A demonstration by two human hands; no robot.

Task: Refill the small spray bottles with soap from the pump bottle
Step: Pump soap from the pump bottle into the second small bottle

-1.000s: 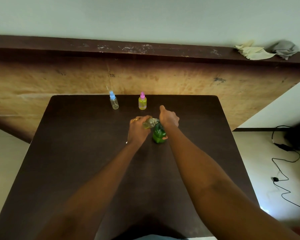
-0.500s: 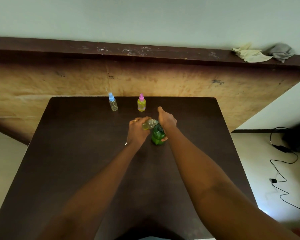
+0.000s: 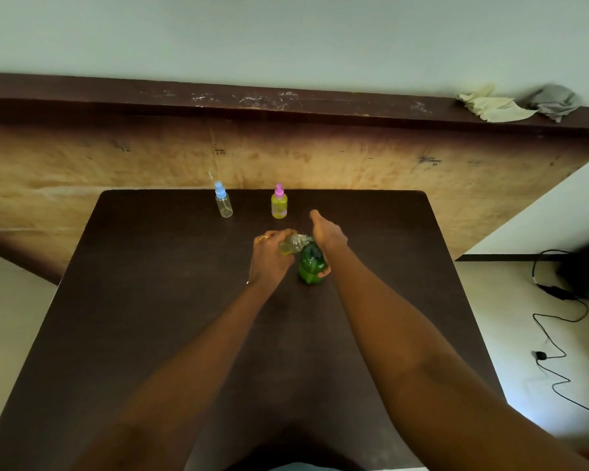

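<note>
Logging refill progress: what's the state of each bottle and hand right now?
Blue-capped bottle: upright, capped, looks empty.
Pink-capped bottle: upright, capped, yellow liquid inside.
Uncapped bottle: tilted, partly filled.
Pump bottle: upright.
Left hand: grips uncapped bottle.
Right hand: holds pump bottle.

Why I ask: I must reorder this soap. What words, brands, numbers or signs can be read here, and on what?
No text can be read anywhere.
Green pump bottle: no legible label.
Held spray bottle, blue-capped bottle, pink-capped bottle: no print shows.
Wooden panel: small dark marks, too blurred to read.
</note>
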